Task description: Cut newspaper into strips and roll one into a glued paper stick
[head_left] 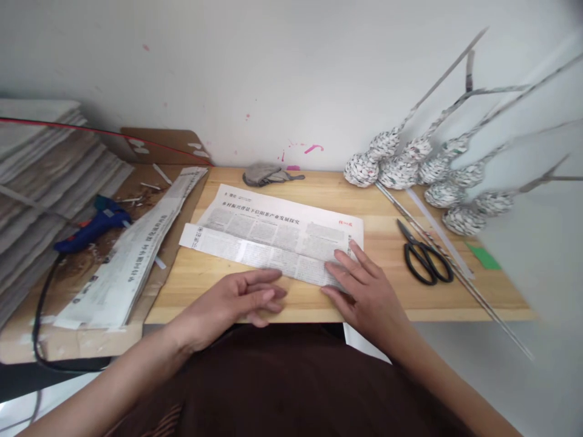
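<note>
A sheet of newspaper (pixel 268 227) lies on the wooden tabletop, its near edge folded over into a long strip. My right hand (pixel 359 282) rests flat on the paper's near right corner, fingers spread. Just in front of the folded edge is my left hand (pixel 246 297), fingers loosely bent and apart, nothing visible in them. Its upper fingertips come close to the paper; whether they touch it I cannot tell.
To the right lie black scissors (pixel 426 255), long thin rolled sticks (pixel 473 288) and a green scrap (pixel 483 256). Several woven paper gourd shapes (pixel 398 172) lean at the wall. A grey cloth (pixel 264 174) is behind. At left: blue glue gun (pixel 93 227), newspaper strips (pixel 132 267), stacked paper (pixel 40 176).
</note>
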A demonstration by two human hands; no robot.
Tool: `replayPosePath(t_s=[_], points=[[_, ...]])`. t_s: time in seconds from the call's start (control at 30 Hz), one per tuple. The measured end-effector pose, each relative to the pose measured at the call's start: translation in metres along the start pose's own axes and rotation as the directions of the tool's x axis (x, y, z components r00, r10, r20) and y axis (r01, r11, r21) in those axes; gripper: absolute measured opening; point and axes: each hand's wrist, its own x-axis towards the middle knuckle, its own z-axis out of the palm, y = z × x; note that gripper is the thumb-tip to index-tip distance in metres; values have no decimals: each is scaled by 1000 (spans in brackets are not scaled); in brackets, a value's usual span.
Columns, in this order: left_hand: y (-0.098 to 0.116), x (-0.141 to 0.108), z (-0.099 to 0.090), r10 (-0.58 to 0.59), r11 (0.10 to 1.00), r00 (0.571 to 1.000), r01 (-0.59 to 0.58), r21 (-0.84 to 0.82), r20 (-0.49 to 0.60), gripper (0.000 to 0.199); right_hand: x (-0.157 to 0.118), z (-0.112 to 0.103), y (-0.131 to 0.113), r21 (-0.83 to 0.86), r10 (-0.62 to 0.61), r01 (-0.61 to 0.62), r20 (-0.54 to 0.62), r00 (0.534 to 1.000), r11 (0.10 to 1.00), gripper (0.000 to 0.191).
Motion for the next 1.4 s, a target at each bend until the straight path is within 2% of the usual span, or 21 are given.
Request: replayPosePath(t_s=[0.07,0.17,0.3,0.47,0.53,0.63,0.7,0.77,0.87,0.93,1.0,1.1,1.17,1.27,1.4], points=[[4,3,10,-47,970,998,57,-235,52,53,1,1,-2,-2,2,-2,-36,999,1000,28],[8,7,16,-13,923,999,31,-383,50,57,1,2,-3,70,47,-45,-32,998,997,32],[7,9,17,44,906,998,-25,-424,35,54,-1,0,-4,77,56,-58,25,998,995,40],[6,6,16,79,898,996,-91,-431,-47,46,5,-3,-2,10,-56,55,132,990,998,36],[4,2,17,58,909,998,-61,-412,-21,45,8,-3,0,-8,-84,86,148,985,996,36],[3,-2,20,22,923,994,19,-383,103,51,12,-2,3,-34,-115,118,76,990,992,30],[3,-2,23,34,924,986,32,-382,164,58,14,-2,3,-37,-126,126,-2,992,991,24],[6,3,28,82,919,979,-2,-395,185,62,15,-2,2,-44,-122,119,-73,990,992,19],[15,16,39,202,906,962,-113,-408,183,60,19,-3,-3,-61,-124,116,-149,981,991,14],[23,25,46,290,894,947,-216,-394,139,58,21,-3,-7,-54,-132,124,-190,973,991,12],[33,31,49,329,893,942,-286,-348,69,58,24,-4,-9,-36,-139,135,-227,964,990,14],[46,34,48,370,897,926,-377,-229,-75,71,25,-5,-10,-9,-165,169,-273,948,986,17],[53,34,44,430,880,885,-455,-134,-180,83,24,-5,-9,12,-188,200,-296,936,980,19],[55,36,33,461,862,825,-504,-55,-327,79,19,-4,-9,57,-202,228,-294,934,972,23],[39,45,12,491,830,737,-558,-8,-465,69,8,1,-8,108,-132,151,-160,978,983,32]])
